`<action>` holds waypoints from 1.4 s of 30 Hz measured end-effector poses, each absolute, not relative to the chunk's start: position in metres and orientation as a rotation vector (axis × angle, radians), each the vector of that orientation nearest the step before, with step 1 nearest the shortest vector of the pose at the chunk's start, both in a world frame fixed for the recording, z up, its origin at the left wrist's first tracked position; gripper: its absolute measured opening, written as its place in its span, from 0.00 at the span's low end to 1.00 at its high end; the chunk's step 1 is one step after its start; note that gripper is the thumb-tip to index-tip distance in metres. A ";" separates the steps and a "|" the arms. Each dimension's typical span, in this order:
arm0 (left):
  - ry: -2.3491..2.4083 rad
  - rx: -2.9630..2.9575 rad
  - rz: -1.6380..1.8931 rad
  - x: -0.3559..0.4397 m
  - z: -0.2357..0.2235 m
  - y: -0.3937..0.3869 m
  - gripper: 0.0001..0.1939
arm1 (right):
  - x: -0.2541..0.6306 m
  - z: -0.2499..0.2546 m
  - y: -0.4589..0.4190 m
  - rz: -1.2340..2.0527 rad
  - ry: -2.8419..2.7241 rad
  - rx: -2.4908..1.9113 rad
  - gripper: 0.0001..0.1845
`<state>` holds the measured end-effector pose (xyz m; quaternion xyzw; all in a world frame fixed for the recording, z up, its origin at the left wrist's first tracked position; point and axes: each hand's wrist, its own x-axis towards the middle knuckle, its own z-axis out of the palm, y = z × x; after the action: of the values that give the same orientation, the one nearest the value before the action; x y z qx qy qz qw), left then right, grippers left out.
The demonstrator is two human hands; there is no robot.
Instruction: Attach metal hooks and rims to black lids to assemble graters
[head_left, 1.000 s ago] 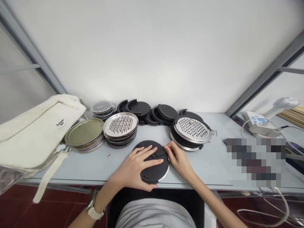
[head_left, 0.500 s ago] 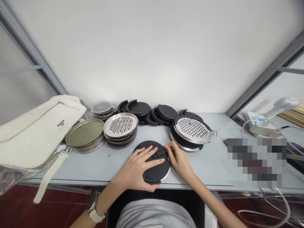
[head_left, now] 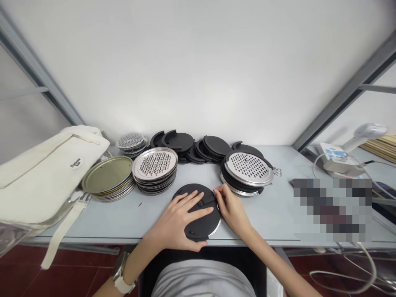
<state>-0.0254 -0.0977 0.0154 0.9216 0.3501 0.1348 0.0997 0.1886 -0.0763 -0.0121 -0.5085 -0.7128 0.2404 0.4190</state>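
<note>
A round black grater holder (head_left: 202, 222) lies underside up near the front edge of the table, a silvery rim showing along its lower right. Across its top my left hand (head_left: 176, 225) is spread flat, fingers apart and thumb by the near edge. My right hand (head_left: 230, 206) is closed in a pinch at the holder's right edge. What sits between those fingertips is hidden; a tiny shiny metal bit shows beside them. To the right rests a stack of assembled graters (head_left: 247, 169), black holders with perforated metal discs, a wire loop (head_left: 277, 171) sticking out.
Left of the holder stand stacked grater discs (head_left: 154, 163), olive-gold metal plates (head_left: 108, 175) and smaller perforated discs (head_left: 131, 141). Black holders (head_left: 182, 142) lie along the wall. A cream bag (head_left: 55, 173) lies at left; a white device with a cable (head_left: 338, 159) stands at right.
The view has shifted slightly. Both hands keep the same places on the black holder, the right fingers still pinched at its edge.
</note>
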 end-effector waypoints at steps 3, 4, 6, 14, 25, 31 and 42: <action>1.038 2.728 0.397 -0.025 0.015 -0.098 0.43 | 0.189 -0.013 -0.076 0.589 -1.791 -1.281 0.08; 1.038 2.730 0.397 -0.025 0.016 -0.098 0.43 | 0.189 -0.013 -0.076 0.585 -1.794 -1.282 0.07; 1.036 2.735 0.400 -0.025 0.016 -0.098 0.43 | 0.189 -0.013 -0.075 0.581 -1.802 -1.283 0.08; 1.096 2.739 0.435 -0.025 0.017 -0.097 0.42 | 0.188 -0.013 -0.080 0.541 -1.855 -1.289 0.09; 1.031 2.744 0.433 -0.029 0.019 -0.095 0.40 | 0.193 -0.008 -0.077 0.658 -1.668 -1.297 0.06; 0.980 2.743 0.384 -0.031 0.022 -0.095 0.39 | 0.192 -0.008 -0.076 0.731 -1.632 -1.212 0.10; 0.968 2.744 0.408 -0.030 0.021 -0.095 0.40 | 0.197 -0.014 -0.071 0.942 -1.452 -1.174 0.16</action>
<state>-0.0305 -0.0950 0.0211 0.9291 0.3278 0.1382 0.1013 0.1972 -0.0710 -0.0141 -0.4856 -0.6008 0.3897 0.5013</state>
